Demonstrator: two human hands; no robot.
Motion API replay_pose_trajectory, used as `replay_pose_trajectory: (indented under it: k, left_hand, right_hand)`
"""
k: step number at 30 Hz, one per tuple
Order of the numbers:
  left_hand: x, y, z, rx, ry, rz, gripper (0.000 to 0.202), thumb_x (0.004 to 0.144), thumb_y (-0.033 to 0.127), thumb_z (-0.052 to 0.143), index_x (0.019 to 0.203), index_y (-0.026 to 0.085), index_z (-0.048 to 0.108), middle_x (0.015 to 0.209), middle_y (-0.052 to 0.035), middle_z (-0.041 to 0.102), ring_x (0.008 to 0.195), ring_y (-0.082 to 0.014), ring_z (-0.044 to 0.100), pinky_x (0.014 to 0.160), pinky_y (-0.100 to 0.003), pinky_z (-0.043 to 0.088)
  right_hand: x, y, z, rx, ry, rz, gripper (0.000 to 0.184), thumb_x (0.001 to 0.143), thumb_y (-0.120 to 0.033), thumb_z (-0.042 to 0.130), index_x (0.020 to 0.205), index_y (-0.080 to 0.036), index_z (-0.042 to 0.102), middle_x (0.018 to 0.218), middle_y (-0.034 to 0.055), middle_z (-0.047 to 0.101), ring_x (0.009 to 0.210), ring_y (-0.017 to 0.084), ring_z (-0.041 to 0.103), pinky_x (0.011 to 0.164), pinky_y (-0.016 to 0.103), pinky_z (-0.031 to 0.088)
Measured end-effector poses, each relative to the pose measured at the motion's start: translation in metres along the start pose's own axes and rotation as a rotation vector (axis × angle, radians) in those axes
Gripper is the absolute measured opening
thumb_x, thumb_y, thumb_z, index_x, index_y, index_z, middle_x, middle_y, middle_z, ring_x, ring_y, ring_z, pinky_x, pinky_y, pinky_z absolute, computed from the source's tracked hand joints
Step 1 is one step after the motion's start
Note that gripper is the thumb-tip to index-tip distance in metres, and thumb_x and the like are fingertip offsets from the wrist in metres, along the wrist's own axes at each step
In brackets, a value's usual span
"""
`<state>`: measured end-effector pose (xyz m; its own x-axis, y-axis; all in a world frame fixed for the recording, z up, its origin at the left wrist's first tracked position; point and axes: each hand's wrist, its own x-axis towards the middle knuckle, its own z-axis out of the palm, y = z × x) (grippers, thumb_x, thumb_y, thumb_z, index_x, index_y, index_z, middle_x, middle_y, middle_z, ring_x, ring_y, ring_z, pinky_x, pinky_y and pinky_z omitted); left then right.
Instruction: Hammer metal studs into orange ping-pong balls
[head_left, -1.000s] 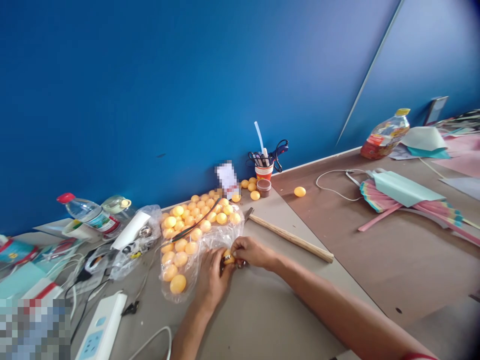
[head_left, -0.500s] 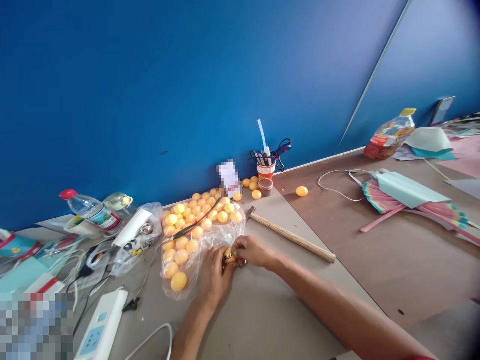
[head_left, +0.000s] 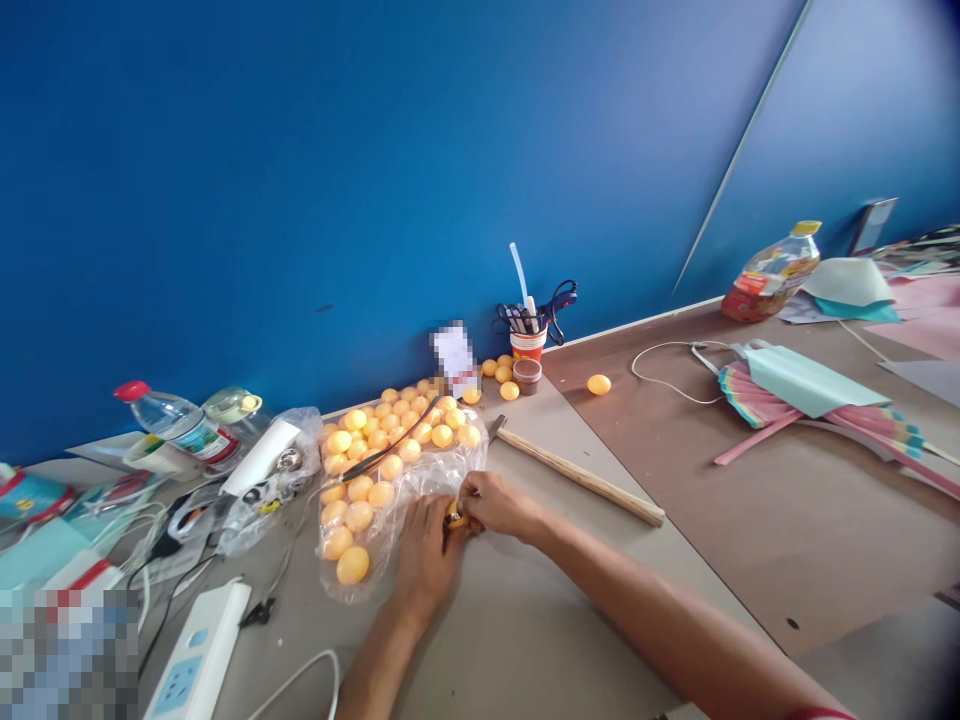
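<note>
In the lower middle of the frame, a little left of centre, a yellow ball (head_left: 454,518) is sitting between the two hands, low over the table (head_left: 540,610). The left hand (head_left: 427,545) is curling its fingers around the ball's left side and gripping it, while the right hand (head_left: 495,502) is bunching its fingertips at the right edge, apparently pinching there too; the exact contact points are staying hidden. A dark, shiny patch is showing on the ball, but its make is too small to tell. The ball is looking light, smooth and thin-walled, so it is probably feeling stiff yet easy to dent, and a little slippery on its curve; cupping it from the left with bent fingers and pressing gently is seeming the safest hold, leaving the right edge to the fingertips. Beside the left hand, a clear plastic bag (head_left: 442,468) is holding more balls (head_left: 379,438), and a hammer (head_left: 581,475) is lying above the right arm. Compared with half a second ago, the whole view is sitting slightly further left, both hands are keeping nearly the same pose, and the shiny bit that was showing under the right hand is no longer standing out clearly.
</note>
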<state>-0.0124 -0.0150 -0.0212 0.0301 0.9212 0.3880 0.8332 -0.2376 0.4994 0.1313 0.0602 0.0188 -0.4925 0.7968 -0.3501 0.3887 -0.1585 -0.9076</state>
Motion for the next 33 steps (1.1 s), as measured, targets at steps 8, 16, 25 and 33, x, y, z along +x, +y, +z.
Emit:
replay_pose_trajectory:
  k: [8, 16, 25, 33]
  left_hand:
    - [-0.001, -0.004, 0.002, -0.036, 0.021, -0.040, 0.017, 0.086, 0.029, 0.057, 0.100, 0.021, 0.059, 0.096, -0.0067, 0.066, 0.090, -0.0230, 0.061, 0.079, -0.039, 0.054]
    - [-0.001, -0.005, 0.003, -0.015, 0.035, -0.009, 0.018, 0.087, 0.031, 0.055, 0.102, 0.022, 0.059, 0.097, -0.0068, 0.066, 0.092, -0.0235, 0.061, 0.081, -0.041, 0.053]
    - [-0.001, -0.004, 0.003, -0.022, 0.050, 0.012, 0.017, 0.087, 0.029, 0.054, 0.102, 0.021, 0.059, 0.098, -0.0076, 0.067, 0.093, -0.0252, 0.062, 0.085, -0.046, 0.053]
    - [-0.001, -0.009, 0.004, -0.059, 0.016, -0.049, 0.020, 0.084, 0.028, 0.058, 0.103, 0.021, 0.059, 0.098, -0.0069, 0.067, 0.095, -0.0241, 0.062, 0.085, -0.043, 0.053]
  right_hand:
    - [0.008, 0.018, -0.005, 0.113, -0.136, -0.063, 0.012, 0.067, -0.006, 0.050, 0.065, -0.018, 0.054, 0.049, -0.0059, 0.057, 0.048, 0.009, 0.052, 0.049, 0.019, 0.039]
    - [0.009, 0.015, -0.006, 0.070, -0.130, -0.042, 0.013, 0.069, -0.008, 0.051, 0.063, -0.016, 0.059, 0.047, -0.0046, 0.057, 0.047, 0.009, 0.053, 0.051, 0.019, 0.041]
    - [0.006, 0.003, -0.005, -0.021, -0.079, 0.032, 0.013, 0.067, -0.007, 0.052, 0.060, -0.018, 0.055, 0.043, -0.0055, 0.055, 0.047, 0.009, 0.052, 0.049, 0.019, 0.038]
    - [0.008, 0.009, 0.000, 0.074, -0.047, -0.003, 0.016, 0.069, -0.006, 0.055, 0.068, -0.020, 0.048, 0.042, -0.0084, 0.050, 0.042, 0.009, 0.049, 0.047, 0.019, 0.037]
